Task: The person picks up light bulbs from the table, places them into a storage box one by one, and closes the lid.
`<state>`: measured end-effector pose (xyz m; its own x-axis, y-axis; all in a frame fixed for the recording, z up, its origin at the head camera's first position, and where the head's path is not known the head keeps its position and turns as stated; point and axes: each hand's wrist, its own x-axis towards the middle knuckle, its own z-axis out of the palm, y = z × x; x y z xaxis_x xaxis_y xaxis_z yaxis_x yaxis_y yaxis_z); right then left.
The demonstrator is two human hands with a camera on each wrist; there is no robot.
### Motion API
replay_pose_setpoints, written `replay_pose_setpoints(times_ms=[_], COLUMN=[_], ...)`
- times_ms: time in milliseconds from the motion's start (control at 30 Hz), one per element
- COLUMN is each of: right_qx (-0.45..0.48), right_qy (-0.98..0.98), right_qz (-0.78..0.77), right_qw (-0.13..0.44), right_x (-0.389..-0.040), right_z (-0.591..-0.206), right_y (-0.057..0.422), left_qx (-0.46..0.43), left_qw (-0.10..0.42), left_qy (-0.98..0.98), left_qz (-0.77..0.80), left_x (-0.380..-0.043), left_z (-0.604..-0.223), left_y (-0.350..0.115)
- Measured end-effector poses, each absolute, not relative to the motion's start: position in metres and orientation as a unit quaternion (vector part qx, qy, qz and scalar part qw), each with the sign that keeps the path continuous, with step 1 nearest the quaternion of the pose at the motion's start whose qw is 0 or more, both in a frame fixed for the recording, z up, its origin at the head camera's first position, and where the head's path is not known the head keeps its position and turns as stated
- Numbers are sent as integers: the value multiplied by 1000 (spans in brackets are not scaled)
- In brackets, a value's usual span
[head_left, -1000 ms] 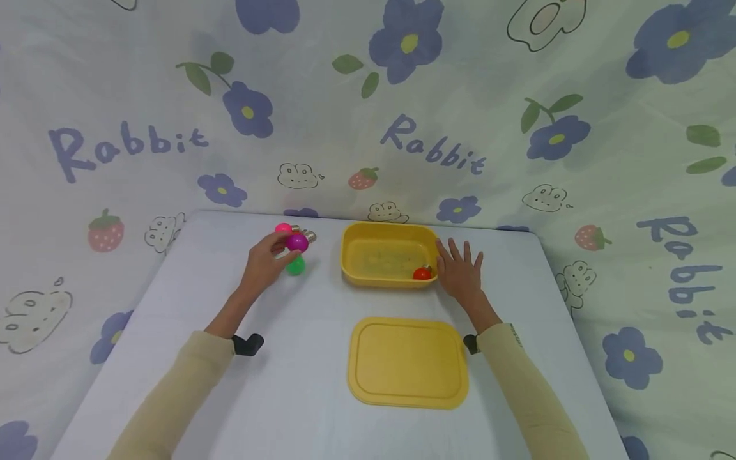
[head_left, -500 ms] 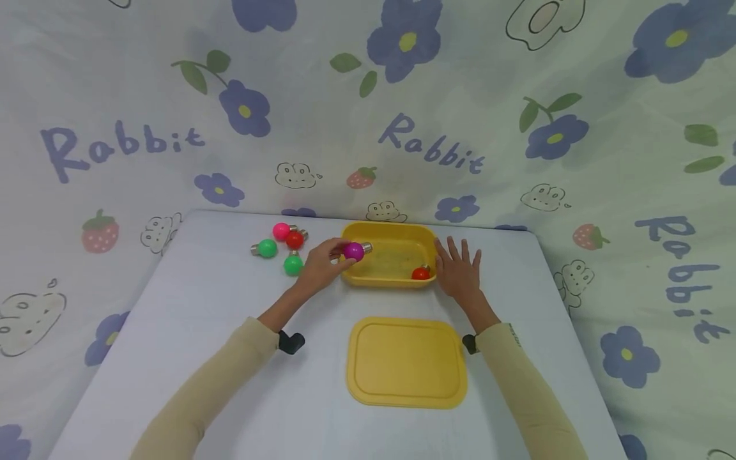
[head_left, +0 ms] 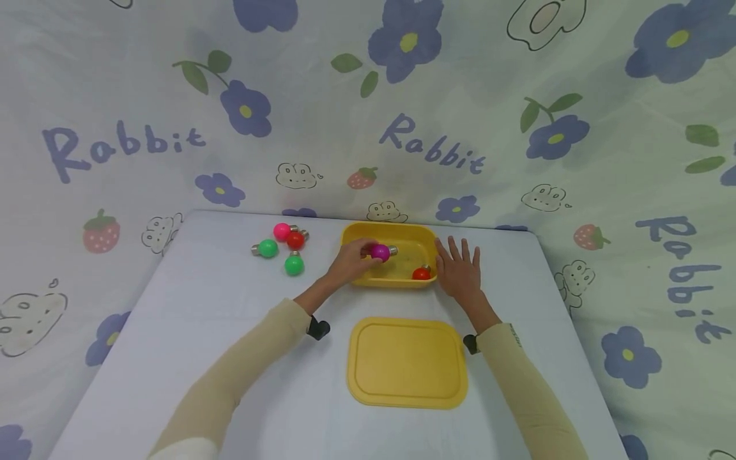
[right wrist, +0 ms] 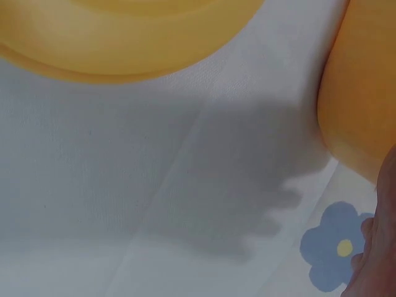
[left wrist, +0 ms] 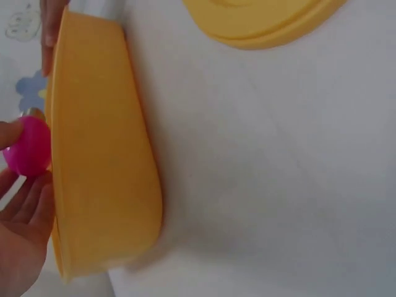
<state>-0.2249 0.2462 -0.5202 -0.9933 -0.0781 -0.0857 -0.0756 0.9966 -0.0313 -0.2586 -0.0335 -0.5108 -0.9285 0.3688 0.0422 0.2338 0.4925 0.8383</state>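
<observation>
Purple and glossy, a light bulb (head_left: 380,253) is pinched between thumb and fingers of a person's left hand (head_left: 347,260), over the left half of a yellow oblong container (head_left: 397,283). The right hand (head_left: 461,271), fingers straight and spread wide, stands at the container's right end, seemingly against it; whether it presses cannot be told. A light pinch on the globe looks the best hold, since a hard squeeze could send the smooth curve slipping. Knuckles should clear the rim, and any release is best made low, as a round bulb will probably roll. The right hand could serve as a brace.

The container, apparently plastic, has rounded corners and a flanged rim; a red bulb (head_left: 421,274) lies in its near right corner. To its left, on the smooth white table (head_left: 172,319), are a pink bulb (head_left: 281,232), a second red bulb (head_left: 296,240) and two green bulbs (head_left: 294,264), all with silvery metallic bases. Nearer, a yellow lid (head_left: 407,362) with a raised border lies flat.
</observation>
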Motion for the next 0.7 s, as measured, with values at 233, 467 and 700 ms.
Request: replay_pose_setpoints(times_ms=[233, 467, 700], right_qx=[-37, -31, -29], right_qy=[998, 998, 998], right_qz=[-18, -11, -8], right_qw=[40, 49, 54], right_x=[-224, -226, -228], right_z=[-520, -523, -526], right_y=[247, 248, 247], left_qx=[182, 198, 210], left_qw=[95, 121, 140], left_qy=[864, 871, 878], left_qz=[459, 433, 408], left_x=[-265, -269, -269], left_z=[-516, -518, -518], left_y=[-16, 0, 13])
